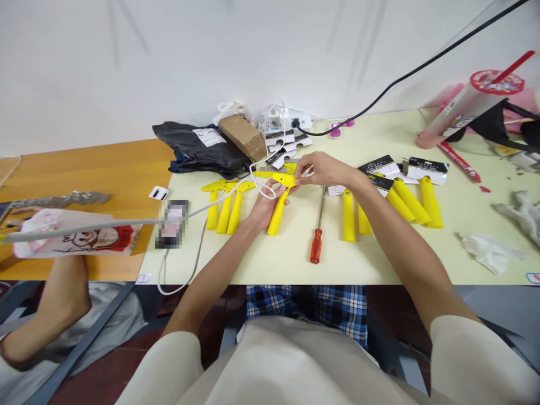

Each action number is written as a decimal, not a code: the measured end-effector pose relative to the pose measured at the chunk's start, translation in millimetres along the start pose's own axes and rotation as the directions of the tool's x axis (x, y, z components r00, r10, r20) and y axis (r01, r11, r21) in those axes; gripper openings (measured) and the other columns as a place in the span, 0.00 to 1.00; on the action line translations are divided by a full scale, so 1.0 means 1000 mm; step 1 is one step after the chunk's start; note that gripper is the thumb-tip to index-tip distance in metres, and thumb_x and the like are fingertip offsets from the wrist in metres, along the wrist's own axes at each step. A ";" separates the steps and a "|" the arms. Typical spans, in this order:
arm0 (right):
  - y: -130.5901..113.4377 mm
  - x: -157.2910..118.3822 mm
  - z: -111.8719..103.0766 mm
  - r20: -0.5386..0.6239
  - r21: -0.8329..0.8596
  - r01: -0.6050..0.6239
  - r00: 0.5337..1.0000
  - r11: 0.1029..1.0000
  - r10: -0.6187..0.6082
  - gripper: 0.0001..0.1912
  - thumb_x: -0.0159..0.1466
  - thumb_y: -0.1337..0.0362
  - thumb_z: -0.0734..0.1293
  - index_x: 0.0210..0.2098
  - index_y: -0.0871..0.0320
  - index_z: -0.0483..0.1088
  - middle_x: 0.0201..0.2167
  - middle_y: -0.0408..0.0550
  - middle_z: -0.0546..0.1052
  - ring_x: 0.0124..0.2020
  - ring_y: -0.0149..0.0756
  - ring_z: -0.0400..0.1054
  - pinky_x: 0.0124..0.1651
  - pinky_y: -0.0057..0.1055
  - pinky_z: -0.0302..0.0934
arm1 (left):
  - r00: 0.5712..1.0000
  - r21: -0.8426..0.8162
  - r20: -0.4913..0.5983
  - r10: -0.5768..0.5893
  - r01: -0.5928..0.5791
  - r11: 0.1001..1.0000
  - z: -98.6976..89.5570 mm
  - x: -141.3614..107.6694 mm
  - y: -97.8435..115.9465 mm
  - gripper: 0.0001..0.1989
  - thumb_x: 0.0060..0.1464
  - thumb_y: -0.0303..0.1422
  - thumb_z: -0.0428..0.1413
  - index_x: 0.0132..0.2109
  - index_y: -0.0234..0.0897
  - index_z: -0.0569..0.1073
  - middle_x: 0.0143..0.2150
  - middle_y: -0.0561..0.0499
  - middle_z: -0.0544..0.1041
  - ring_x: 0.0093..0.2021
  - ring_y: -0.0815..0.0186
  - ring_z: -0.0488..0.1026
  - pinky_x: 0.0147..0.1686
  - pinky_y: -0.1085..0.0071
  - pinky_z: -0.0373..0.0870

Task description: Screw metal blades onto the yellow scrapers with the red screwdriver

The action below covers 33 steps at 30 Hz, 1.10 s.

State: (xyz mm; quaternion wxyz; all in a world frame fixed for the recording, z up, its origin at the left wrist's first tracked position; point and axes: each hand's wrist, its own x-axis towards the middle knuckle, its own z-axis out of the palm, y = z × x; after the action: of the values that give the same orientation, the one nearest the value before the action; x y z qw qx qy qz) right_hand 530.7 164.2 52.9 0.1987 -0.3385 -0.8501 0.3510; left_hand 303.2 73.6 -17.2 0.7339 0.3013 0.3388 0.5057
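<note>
A yellow scraper (pixel 277 214) is gripped in my left hand (pixel 266 203), its handle pointing down toward the table's front edge. My right hand (pixel 314 169) pinches at the right end of the scraper's yellow head; whatever small part is between the fingertips is too small to make out. Several yellow scrapers (pixel 238 211) lie to the left of my left hand. Right of my hands, a screwdriver (pixel 316 244) with a red handle lies on the pale table (pixel 261 270). More yellow handles (pixel 348 216) with black-and-white cards (pixel 427 170) lie beyond my right forearm.
A phone (pixel 172 224) and white cable lie at left. Behind are a black plastic bag (pixel 202 149), a cardboard box (pixel 242 136) and a power strip (pixel 299 119). A tall cup (pixel 468 109) and crumpled tissue (pixel 489 252) stand and lie right. Another person's arm (pixel 67 292) is at far left.
</note>
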 end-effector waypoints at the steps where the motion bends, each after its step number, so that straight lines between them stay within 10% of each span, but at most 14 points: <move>1: 0.000 0.000 0.000 -0.002 0.005 -0.004 1.000 1.000 0.004 0.05 0.61 0.63 0.74 0.35 0.58 0.82 0.38 0.48 0.86 0.40 0.41 0.78 0.48 0.36 0.69 | 1.000 0.002 -0.005 -0.003 0.003 1.000 -0.001 0.000 -0.001 0.32 0.51 0.32 0.77 0.58 0.48 0.72 0.57 0.49 0.83 0.67 0.51 0.80 0.48 0.69 0.81; 33: -0.005 -0.004 -0.007 0.114 -0.163 -0.081 0.988 0.983 0.100 0.06 0.65 0.63 0.75 0.42 0.56 0.81 0.43 0.49 0.87 0.43 0.45 0.80 0.46 0.36 0.67 | 1.000 -0.013 0.010 -0.027 0.027 1.000 0.004 -0.002 0.002 0.38 0.51 0.31 0.77 0.65 0.52 0.71 0.59 0.49 0.83 0.61 0.56 0.83 0.35 0.74 0.71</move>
State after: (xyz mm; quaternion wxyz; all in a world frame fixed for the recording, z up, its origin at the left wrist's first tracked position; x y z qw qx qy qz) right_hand 535.4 162.0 61.0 0.1030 -0.3695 -0.8695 0.3111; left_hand 305.1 72.0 -13.3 0.7443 0.2942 0.3359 0.4965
